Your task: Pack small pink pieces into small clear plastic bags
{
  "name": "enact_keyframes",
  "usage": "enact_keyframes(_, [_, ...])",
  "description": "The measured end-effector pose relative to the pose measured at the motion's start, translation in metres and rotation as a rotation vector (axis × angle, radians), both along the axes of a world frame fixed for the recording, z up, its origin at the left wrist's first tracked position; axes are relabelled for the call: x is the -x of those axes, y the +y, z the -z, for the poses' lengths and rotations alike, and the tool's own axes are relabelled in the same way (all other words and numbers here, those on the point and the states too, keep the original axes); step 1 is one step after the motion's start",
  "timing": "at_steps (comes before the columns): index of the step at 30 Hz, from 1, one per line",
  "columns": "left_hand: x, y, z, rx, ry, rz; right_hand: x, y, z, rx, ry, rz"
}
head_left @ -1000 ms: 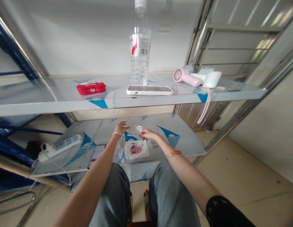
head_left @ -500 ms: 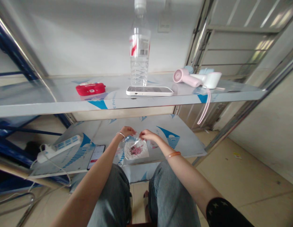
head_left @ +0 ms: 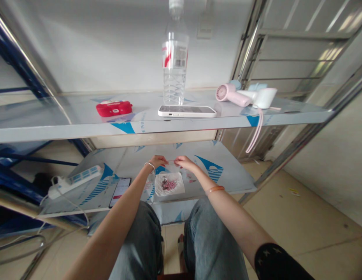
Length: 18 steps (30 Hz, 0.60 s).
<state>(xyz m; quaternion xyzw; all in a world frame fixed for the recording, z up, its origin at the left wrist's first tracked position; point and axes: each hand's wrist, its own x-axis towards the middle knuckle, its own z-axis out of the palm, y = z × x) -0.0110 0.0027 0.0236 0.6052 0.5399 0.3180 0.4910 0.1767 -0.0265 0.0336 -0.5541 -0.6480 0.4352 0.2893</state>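
Step, prob.: spreading the clear bag (head_left: 171,167). It's btwn yr L hand (head_left: 158,160) and R hand (head_left: 184,163), fingers of both pinched on it, just beyond the beads (head_left: 168,185) in their tray (head_left: 180,190). Next move calls for an even 2-sided grip. Phone (head_left: 120,191)'s nr yr L forearm (head_left: 122,219); upper shelf (head_left: 183,123) w/ bottle (head_left: 174,74) may limit lifting room.

Steel-coloured film printed with blue marks covers 2 shelves. On the lower shelf (head_left: 235,171), a white power strip (head_left: 78,181) lies at 9 o'clock, a dark phone (head_left: 119,192) (its screen lit) at 8, and a white square tray (head_left: 178,188) at 5, near the front edge. On the upper shelf (head_left: 41,116), a red case (head_left: 114,109) sits at 9 o'clock, a clear bottle (head_left: 174,79) stands at 12 just behind a white-cased phone (head_left: 187,112), and a pink fan (head_left: 238,98) lies at 3.
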Motion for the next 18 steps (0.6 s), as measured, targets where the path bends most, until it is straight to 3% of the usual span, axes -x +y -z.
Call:
enact_keyframes(3, [0.001,-0.004,-0.001,0.0,0.054,0.032,-0.002,-0.001,0.0,-0.016,-0.011,-0.015])
enact_keyframes(8, [-0.001,-0.015,-0.006,0.039,0.157,0.201,0.002,-0.001,0.004,0.074,-0.036,-0.084])
enact_keyframes(18, [-0.012,-0.016,-0.01,-0.183,0.526,0.277,0.014,-0.002,0.014,0.079,-0.204,-0.22])
